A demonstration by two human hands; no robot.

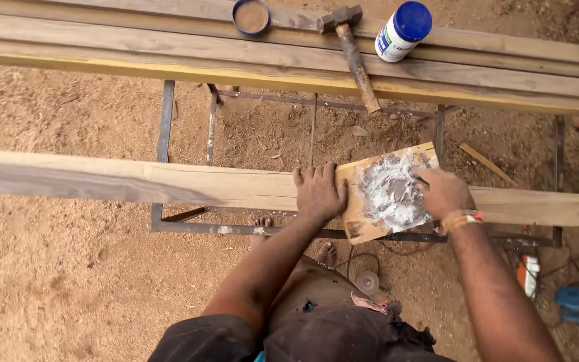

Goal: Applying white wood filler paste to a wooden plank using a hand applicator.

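Note:
A small flat piece of wood (pixel 364 228) lies across a long wooden plank (pixel 135 182), and a heap of white paste (pixel 390 194) covers its middle. My left hand (pixel 318 192) rests flat on the plank and the small board's left edge, fingers spread. My right hand (pixel 442 193) is at the paste's right side, fingers curled over a thin dark tool whose tip sits in the paste; most of the tool is hidden under the hand. An orange band is on my right wrist.
Farther planks (pixel 169 50) carry a blue lid with brown powder (pixel 250 16), a hammer (pixel 353 53) and a white bottle with a blue cap (pixel 403 30). A metal frame (pixel 165 121) supports the planks over sawdust ground. Power tools (pixel 576 302) lie at lower right.

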